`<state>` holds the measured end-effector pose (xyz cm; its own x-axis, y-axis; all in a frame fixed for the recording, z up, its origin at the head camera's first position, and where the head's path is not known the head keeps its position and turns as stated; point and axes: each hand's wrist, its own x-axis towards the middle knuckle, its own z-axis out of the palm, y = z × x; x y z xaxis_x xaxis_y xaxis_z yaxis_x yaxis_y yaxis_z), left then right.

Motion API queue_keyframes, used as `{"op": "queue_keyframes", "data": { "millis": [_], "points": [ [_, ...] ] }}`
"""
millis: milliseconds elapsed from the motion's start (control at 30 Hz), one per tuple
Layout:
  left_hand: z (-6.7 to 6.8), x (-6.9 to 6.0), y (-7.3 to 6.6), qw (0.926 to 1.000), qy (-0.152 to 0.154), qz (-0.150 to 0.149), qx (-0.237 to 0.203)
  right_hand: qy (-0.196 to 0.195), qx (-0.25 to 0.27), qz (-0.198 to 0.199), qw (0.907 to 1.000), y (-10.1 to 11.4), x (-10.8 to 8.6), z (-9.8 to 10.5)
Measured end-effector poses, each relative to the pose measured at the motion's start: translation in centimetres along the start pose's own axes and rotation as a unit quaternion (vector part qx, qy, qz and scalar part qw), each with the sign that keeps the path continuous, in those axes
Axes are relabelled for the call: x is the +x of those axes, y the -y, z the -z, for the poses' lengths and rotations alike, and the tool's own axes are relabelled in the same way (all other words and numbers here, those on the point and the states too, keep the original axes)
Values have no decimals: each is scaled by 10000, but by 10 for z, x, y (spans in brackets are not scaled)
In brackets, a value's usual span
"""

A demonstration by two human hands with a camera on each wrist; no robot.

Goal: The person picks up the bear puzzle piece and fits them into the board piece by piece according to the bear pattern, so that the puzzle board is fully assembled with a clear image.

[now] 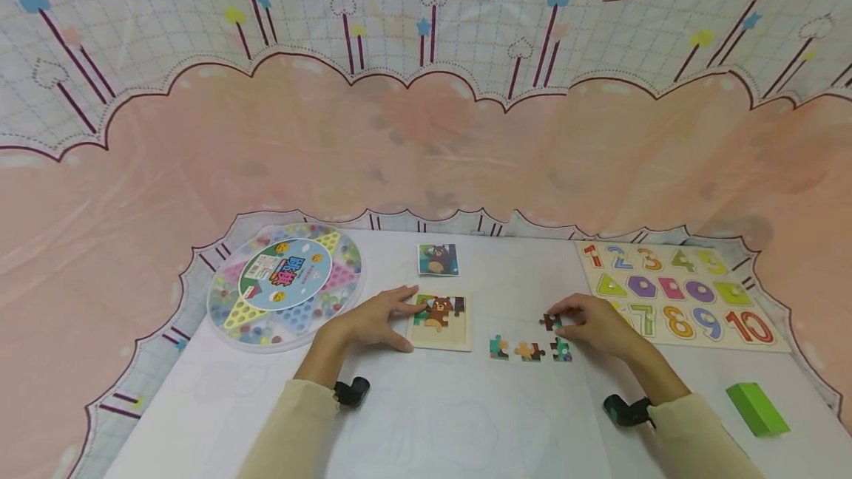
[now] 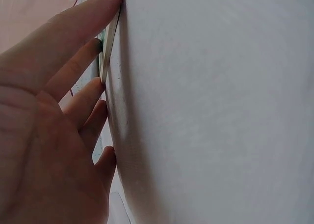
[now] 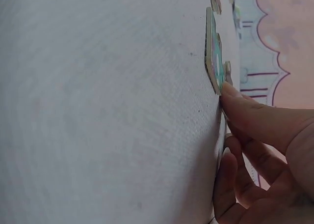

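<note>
In the head view my left hand [image 1: 376,316] lies at the left side of a wooden puzzle tray [image 1: 455,341]. Its fingers are extended, the index tip over the bear picture [image 1: 435,310] partly assembled inside; the thumb is by the lower left corner. The left wrist view shows the hand [image 2: 64,106] against the tray's edge [image 2: 109,47]. My right hand [image 1: 595,324] pinches a brown jigsaw piece [image 1: 549,321] between thumb and fingers. Close under it lies a green jigsaw piece [image 1: 561,350], near the thumb of my right hand [image 3: 260,145] in the right wrist view.
Two more jigsaw pieces, one green [image 1: 498,347] and one tan-brown [image 1: 529,351], lie right of the tray. A bear picture card [image 1: 438,260] lies behind it. A round marble game board [image 1: 286,287] is left, a number board [image 1: 685,294] right, and a green block [image 1: 756,409] front right.
</note>
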<state>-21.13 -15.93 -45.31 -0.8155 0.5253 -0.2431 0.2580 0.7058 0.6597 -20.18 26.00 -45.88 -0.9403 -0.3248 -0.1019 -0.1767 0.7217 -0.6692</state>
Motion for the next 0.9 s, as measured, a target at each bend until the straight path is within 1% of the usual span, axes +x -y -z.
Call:
{"op": "queue_keyframes", "data": {
  "millis": [267,533,600,800,900],
  "points": [
    [-1,1,1,9999,-16,-95,59,-100,-123,-245,9996,1,3,1],
    [-1,1,2,10000,16,8,51,-172,-97,-389,9990,3,3,-2],
    [-1,1,2,10000,19,49,3,-162,-112,-413,9990,3,3,-2],
    [-1,0,2,10000,-3,3,-20,-61,-208,-379,9990,5,3,1],
    [-1,1,1,10000,-6,-12,-20,-13,-197,-424,9989,6,3,4]
  ]
}}
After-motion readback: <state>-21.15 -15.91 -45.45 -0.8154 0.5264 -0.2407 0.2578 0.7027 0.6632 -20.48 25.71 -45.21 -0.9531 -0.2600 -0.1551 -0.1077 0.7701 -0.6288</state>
